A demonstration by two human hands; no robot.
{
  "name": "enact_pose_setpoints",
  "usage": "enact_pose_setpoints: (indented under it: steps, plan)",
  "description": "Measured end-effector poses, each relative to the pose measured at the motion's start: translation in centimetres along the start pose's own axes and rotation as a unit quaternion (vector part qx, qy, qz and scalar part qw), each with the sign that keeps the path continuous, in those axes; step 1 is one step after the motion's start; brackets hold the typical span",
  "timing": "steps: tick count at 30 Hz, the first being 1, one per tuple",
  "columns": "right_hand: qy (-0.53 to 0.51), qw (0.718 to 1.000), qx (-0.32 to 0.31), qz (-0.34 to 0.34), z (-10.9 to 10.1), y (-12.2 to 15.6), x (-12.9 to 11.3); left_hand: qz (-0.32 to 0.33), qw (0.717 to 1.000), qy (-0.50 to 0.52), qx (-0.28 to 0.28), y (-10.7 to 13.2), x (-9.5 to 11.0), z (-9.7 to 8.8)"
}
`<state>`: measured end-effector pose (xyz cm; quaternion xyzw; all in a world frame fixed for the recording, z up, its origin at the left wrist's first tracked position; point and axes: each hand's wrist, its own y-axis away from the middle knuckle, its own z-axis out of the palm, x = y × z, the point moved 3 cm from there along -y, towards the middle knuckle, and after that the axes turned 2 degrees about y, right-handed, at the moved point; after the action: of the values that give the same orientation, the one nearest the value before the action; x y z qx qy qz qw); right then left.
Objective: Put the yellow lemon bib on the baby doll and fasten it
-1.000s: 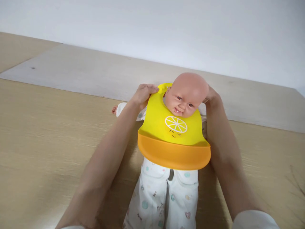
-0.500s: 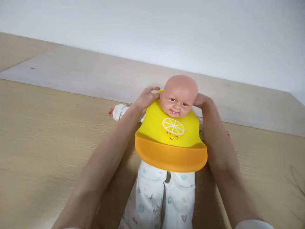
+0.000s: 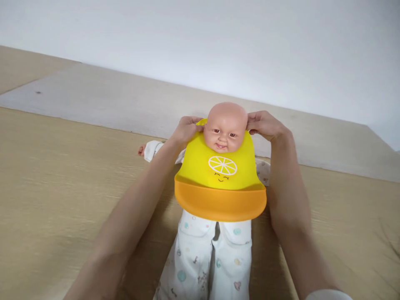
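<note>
A bald baby doll [image 3: 226, 125] in white patterned pyjamas lies on its back on a light wooden surface [image 3: 56, 175]. A yellow silicone bib [image 3: 215, 166] with an orange catch pocket and a lemon-slice face covers its chest. My left hand [image 3: 186, 128] is closed on the bib's neck strap at the left side of the doll's head. My right hand [image 3: 265, 124] pinches the other strap beside the doll's right ear. Both strap ends are mostly hidden behind the head and my fingers.
A paler grey-white board [image 3: 109, 100] runs across behind the doll, with a white wall [image 3: 218, 41] beyond it. The doll's arm in a white sleeve [image 3: 149, 149] sticks out to the left.
My right hand has come out from behind the doll's head and now shows at its side. The doll's head has settled lower and more upright, and the doll with the bib has shifted slightly left.
</note>
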<state>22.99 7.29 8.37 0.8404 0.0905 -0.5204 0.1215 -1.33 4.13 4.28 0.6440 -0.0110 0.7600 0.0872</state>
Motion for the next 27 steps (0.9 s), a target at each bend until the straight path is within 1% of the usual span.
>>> enact_pose_setpoints:
  steps: [5, 9, 13, 18, 20, 23, 25, 27]
  plan:
    - [0.030, 0.996, 0.081, 0.020, -0.1, -0.1, -0.4, -0.029, 0.999, 0.028, 0.005, 0.0, 0.0, -0.1]
    - [0.036, 0.992, 0.119, 0.006, 0.5, -0.2, -1.3, -0.029, 0.999, 0.036, 0.016, 0.3, 0.6, 0.2]
    - [0.028, 0.989, 0.146, 0.024, 1.1, -0.1, -1.8, -0.034, 0.998, 0.054, 0.015, 0.5, 0.9, 0.4]
    - [0.017, 0.993, 0.113, 0.028, 1.3, 0.2, -1.6, -0.044, 0.998, 0.054, 0.003, 0.0, 0.6, 0.1]
    - [-0.005, 0.995, 0.097, 0.040, 1.2, 0.3, -0.8, -0.043, 0.997, 0.057, -0.001, -0.1, 0.5, 0.1]
    - [-0.063, 0.996, 0.039, 0.046, 1.4, 0.5, 0.8, -0.042, 0.997, 0.060, -0.011, -0.2, 0.3, 0.0]
    - [-0.095, 0.995, 0.003, 0.039, 1.8, 0.9, 1.9, -0.039, 0.998, 0.058, -0.004, -0.2, 0.1, 0.0]
    - [-0.128, 0.991, -0.005, 0.033, 2.1, 1.5, 2.7, -0.033, 0.998, 0.058, 0.003, -0.3, 0.0, -0.1]
